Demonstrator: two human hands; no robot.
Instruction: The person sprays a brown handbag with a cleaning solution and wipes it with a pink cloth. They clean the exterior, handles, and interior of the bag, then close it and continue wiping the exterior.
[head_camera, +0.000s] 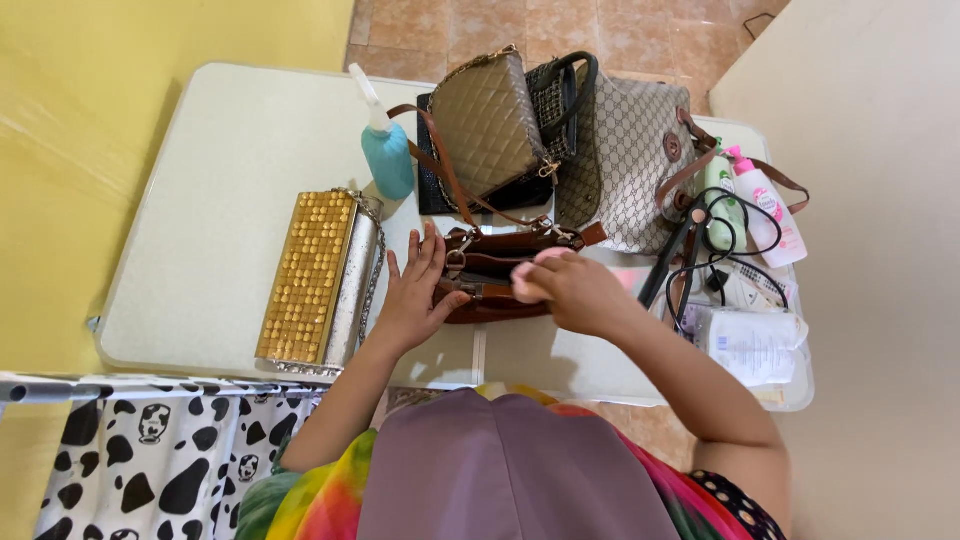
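I see the brown handbag (495, 280) at the table's (200, 200) front middle: left hand (415, 290) lies open, fingers spread, steadying its left end, right hand (570, 290) pinches a small pink item (530, 280) over the open top. Bag looks soft, light, floppy, so I'd grip the rim or strap. Count: five bags including the gold studded clutch (310, 275), two pump bottles.

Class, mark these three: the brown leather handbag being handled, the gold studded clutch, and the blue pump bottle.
Brown leather handbag (500, 305): head view, front panel below the zip.
Gold studded clutch (306, 275): head view, studded face.
Blue pump bottle (388, 160): head view, bottle body.
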